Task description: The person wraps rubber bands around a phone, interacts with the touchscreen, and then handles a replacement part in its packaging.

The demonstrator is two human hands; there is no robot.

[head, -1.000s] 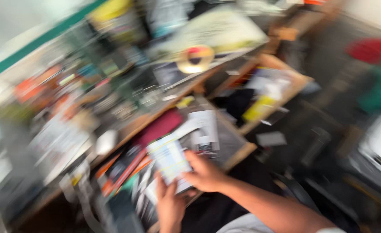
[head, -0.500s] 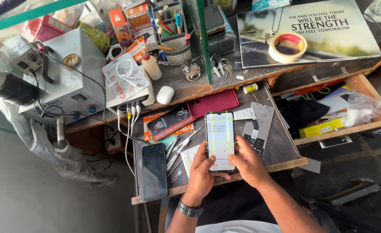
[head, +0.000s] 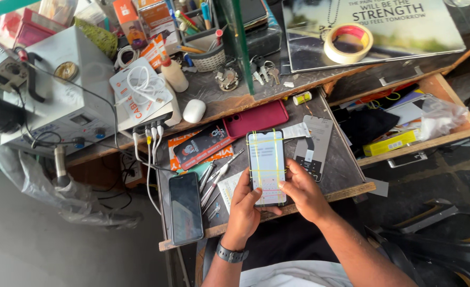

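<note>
A cluttered repair bench (head: 320,79) fills the view from above, with a lower pull-out work board (head: 346,159) in front of it where a person sits. At the bench's left end stands a large white box-shaped machine (head: 81,90) with dials and cables. Along the bench's far right edge lies a flat printed poster board (head: 405,32), and a roll of pale tape (head: 348,43) rests on its left part. An open wooden drawer (head: 431,139) juts out at the right, holding papers, a dark cloth and a yellow box (head: 386,143). On the work board's far edge lies a maroon phone case (head: 256,118); a dark phone (head: 185,208) lies face up near the board's front left corner, and small tools (head: 213,178) are scattered just beside it. A white oval mouse (head: 194,111) sits near the bench's front edge, beside a white hub with cables (head: 144,95).

Above the work board's front edge, near its middle, both hands hold a smartphone (head: 267,165) with a lit screen, wrapped in yellow rubber bands. The left hand (head: 245,210), a dark watch (head: 231,254) on its wrist, cups the phone's lower left corner, its fingers curled behind and the thumb laid across the bottom. The right hand (head: 304,191) grips the lower right edge, its fingers pressed together against the side and its thumb touching the screen.
</note>
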